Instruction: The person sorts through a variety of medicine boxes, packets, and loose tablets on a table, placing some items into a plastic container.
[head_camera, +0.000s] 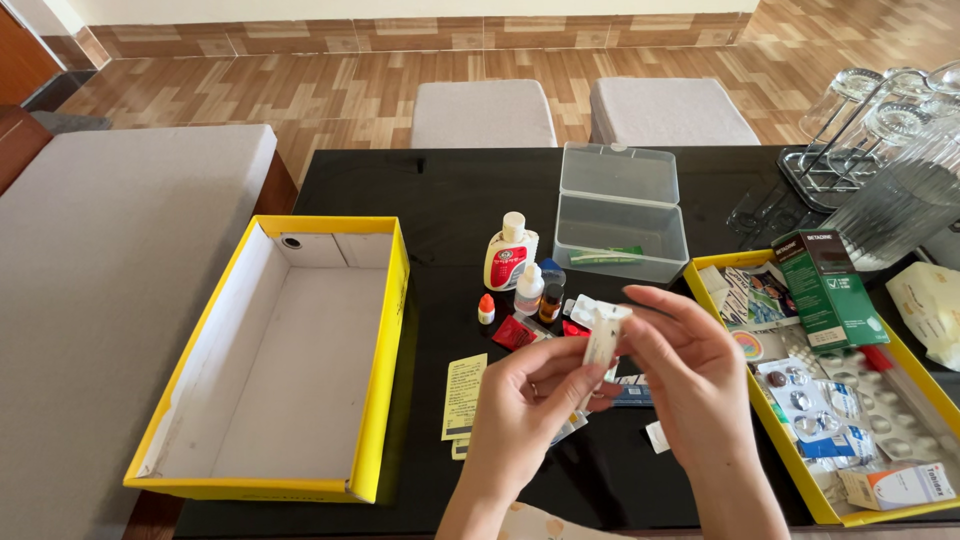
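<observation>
My left hand (525, 405) and my right hand (690, 375) meet above the black table (420, 190), both pinching a small white plastic piece (603, 335) held upright between the fingertips. Just beyond the hands stand a white squeeze bottle with a red label (509, 255), a small white dropper bottle (529, 288), a tiny orange-capped bottle (486, 309) and a small brown vial (551, 302). Red sachets (515, 333) and a yellow leaflet (464, 395) lie near my left hand.
An empty yellow box (375, 400) sits on the left. A clear plastic case (620, 225) stands open behind the bottles. The yellow box lid (780, 440) on the right holds blister packs and cartons, with a green carton (828, 290). Glasses on a rack (880, 120) at far right.
</observation>
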